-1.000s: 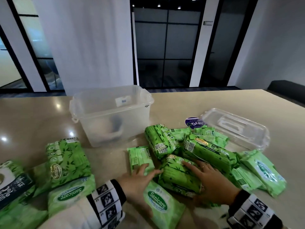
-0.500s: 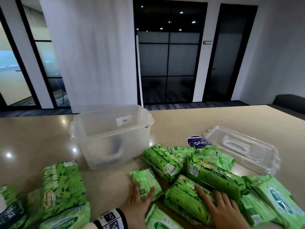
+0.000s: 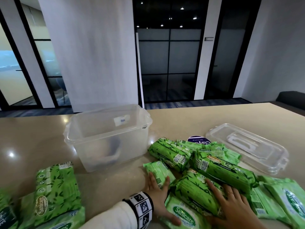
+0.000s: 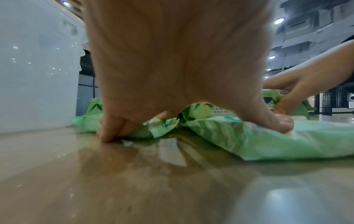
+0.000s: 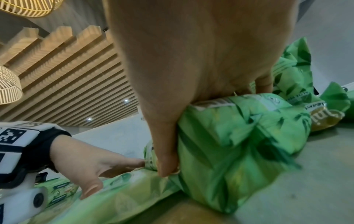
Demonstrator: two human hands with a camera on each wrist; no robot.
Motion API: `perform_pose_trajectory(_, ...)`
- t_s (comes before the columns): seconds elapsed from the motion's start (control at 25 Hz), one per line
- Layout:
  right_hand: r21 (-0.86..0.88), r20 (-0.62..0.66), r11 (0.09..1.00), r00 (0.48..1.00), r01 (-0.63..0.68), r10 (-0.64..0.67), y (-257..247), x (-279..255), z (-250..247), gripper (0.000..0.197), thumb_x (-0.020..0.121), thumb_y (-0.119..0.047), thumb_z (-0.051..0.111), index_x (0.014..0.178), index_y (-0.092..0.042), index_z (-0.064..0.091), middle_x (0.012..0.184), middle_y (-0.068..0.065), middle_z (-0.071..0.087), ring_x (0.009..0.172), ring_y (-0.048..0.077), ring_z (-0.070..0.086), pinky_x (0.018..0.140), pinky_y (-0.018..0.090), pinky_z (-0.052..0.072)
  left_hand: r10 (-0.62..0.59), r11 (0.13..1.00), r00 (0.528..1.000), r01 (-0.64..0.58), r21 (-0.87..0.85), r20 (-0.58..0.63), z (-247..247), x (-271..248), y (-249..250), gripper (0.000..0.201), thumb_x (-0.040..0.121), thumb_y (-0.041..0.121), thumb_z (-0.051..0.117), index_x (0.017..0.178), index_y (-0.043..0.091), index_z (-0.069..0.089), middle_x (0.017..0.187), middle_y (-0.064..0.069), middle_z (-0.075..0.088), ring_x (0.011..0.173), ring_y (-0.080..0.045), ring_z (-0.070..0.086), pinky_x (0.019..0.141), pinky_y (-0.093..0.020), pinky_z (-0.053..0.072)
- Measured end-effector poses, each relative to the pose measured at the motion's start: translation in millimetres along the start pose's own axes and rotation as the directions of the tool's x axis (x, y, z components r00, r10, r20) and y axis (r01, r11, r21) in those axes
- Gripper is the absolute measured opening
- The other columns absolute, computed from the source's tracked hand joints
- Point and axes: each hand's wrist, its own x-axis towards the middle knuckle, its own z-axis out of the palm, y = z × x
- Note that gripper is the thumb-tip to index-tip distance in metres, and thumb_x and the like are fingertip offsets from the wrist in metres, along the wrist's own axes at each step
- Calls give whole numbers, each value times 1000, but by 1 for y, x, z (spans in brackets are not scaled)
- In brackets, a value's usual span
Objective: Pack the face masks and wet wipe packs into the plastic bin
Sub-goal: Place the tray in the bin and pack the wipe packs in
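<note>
- right hand [image 3: 231,204] is curling thumb and fingers round a fat wipe pack [image 3: 196,195], near the plastic bin [image 3: 107,139].
- left hand [image 3: 158,195] is resting with fingers spread on a small pack [image 3: 158,171].
- the slick wrapper is likely to slip, or neighbouring packs may drag along.

Dim room, ceiling-spot glare on the glossy table [image 3: 189,119], wide-angle edge bending, blurred wrist views.
</note>
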Motion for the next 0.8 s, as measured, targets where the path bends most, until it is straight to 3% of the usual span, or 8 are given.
perform_pose_trajectory(0.12,-22,233,995,967,-100,103,1,5,-24,112,52,-100,-4,148,-42,-9,124,27,58,109,41,61,81,51,55,17,1000,1000,-17,0,-15,-9,20,8,133,58,81,64,134,42,-38,125,-21,-55,124,-44,-43,113,-64,-4)
perform_pose_trajectory(0.24,3,48,1000,999,9,-10,12,13,-33,111,23,-96,-18,109,-39,-59,158,16,9,144,33,16,115,43,22,23,999,999,-24,-28,-37,-20,37,17,137,49,83,61,137,42,-35,126,-19,-55,128,-44,-41,114,-62,-4)
perform_pose_trajectory(0.4,-23,165,1000,986,-18,21,15,29,-38,102,22,-94,-16,99,-45,-62,157,17,8,144,33,15,114,45,21,-6,1000,998,5,-19,-68,-37,51,23,129,60,76,68,145,41,-23,142,-20,-44,137,-48,-25,115,-62,2)
perform_pose_trajectory(0.52,-52,160,997,985,-52,59,6,21,-42,126,19,-102,-8,120,-40,-51,157,20,7,144,35,14,115,47,20,32,993,970,-3,119,-240,-51,35,36,97,66,76,63,143,25,34,153,-18,28,132,-42,39,105,-49,40)
perform_pose_trajectory(0.6,-43,193,996,978,-74,81,0,18,-45,146,27,-107,15,132,-23,-42,157,24,1,145,37,10,116,49,17,157,981,764,-49,187,-625,-80,16,30,65,80,65,59,122,15,54,135,-8,50,123,-27,48,100,-41,41)
perform_pose_trajectory(0.68,-52,193,995,976,-88,97,-7,17,-46,149,39,-103,35,139,-17,-36,157,25,-1,145,38,9,116,53,17,183,966,443,86,244,-878,-124,-6,1,60,85,56,59,133,21,49,148,-7,36,136,-26,33,111,-47,28)
perform_pose_trajectory(0.72,-62,208,994,973,-89,100,-12,17,-45,151,40,-101,39,141,-14,-33,157,24,-5,145,39,7,115,57,16,126,963,357,179,200,-925,-143,-15,-22,64,84,55,60,138,23,44,151,-8,31,138,-28,29,114,-50,23)
perform_pose_trajectory(0.8,-83,252,993,962,-85,103,-22,19,-45,161,28,-101,35,140,-7,-32,154,19,-22,146,37,-6,112,64,10,-116,937,395,349,32,-911,-167,-27,-67,67,87,62,51,140,23,39,146,-8,38,136,-28,33,111,-51,21)
